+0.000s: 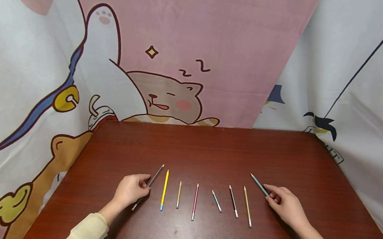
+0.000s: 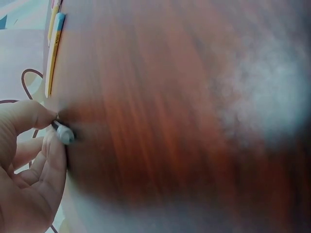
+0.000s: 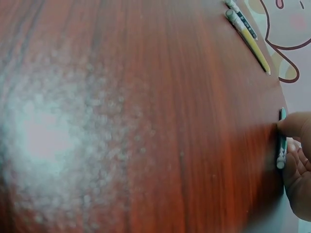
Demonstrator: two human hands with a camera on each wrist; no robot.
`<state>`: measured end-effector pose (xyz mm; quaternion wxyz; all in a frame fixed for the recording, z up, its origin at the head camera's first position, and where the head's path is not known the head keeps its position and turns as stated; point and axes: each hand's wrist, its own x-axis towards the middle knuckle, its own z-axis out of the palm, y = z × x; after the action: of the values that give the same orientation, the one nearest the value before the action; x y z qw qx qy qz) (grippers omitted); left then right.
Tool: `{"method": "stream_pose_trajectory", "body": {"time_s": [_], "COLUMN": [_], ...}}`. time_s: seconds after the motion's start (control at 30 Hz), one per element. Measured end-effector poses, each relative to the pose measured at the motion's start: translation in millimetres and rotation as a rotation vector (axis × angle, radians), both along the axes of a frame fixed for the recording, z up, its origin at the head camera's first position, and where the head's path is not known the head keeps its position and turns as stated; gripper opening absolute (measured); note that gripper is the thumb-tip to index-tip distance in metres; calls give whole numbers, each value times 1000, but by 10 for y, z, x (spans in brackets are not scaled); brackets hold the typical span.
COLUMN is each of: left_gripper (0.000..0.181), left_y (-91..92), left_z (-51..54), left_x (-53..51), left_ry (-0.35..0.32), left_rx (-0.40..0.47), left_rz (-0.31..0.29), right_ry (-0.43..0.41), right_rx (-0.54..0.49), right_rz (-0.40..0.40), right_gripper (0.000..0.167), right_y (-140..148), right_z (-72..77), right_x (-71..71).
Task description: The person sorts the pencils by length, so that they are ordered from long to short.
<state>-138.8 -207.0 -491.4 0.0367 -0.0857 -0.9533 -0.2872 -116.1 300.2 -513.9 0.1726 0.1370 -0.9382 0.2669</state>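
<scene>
In the head view my left hand [image 1: 131,190] pinches a black pencil [image 1: 155,176] at the left end of a row of pencils; its tip points up and right. The left wrist view shows the pencil's pale end [image 2: 65,134] between the thumb and fingers of that hand [image 2: 30,160]. My right hand [image 1: 286,205] pinches a teal pencil [image 1: 258,183] at the row's right end, tip pointing up and left. In the right wrist view, thumb and fingers of the right hand [image 3: 299,160] hold the teal pencil [image 3: 282,145] low over or on the table.
Between the hands lie a yellow pencil [image 1: 164,190], a short yellowish one [image 1: 179,194], a red one [image 1: 195,202], a short teal one [image 1: 216,200], a black one [image 1: 234,201] and a gold one [image 1: 247,207]. The brown table [image 1: 189,145] meets a patterned cloth [image 1: 236,63] behind.
</scene>
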Motion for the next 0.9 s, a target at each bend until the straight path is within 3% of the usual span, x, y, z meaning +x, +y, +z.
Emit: {"method": "stream_pose_trajectory", "body": {"time_s": [0.5, 0.9], "left_gripper": [35, 35], "left_y": [-15, -26], "left_z": [-31, -18], "left_x": [-12, -36], "left_ry": [22, -26], "left_rx": [2, 63], "left_rz": [0, 51], "right_ry": [-56, -183], "right_rx": [34, -106], "right_rz": [-86, -106], "right_gripper": [28, 30], "right_y": [-11, 73], "right_z": [31, 69], "right_x": [-27, -78]}}
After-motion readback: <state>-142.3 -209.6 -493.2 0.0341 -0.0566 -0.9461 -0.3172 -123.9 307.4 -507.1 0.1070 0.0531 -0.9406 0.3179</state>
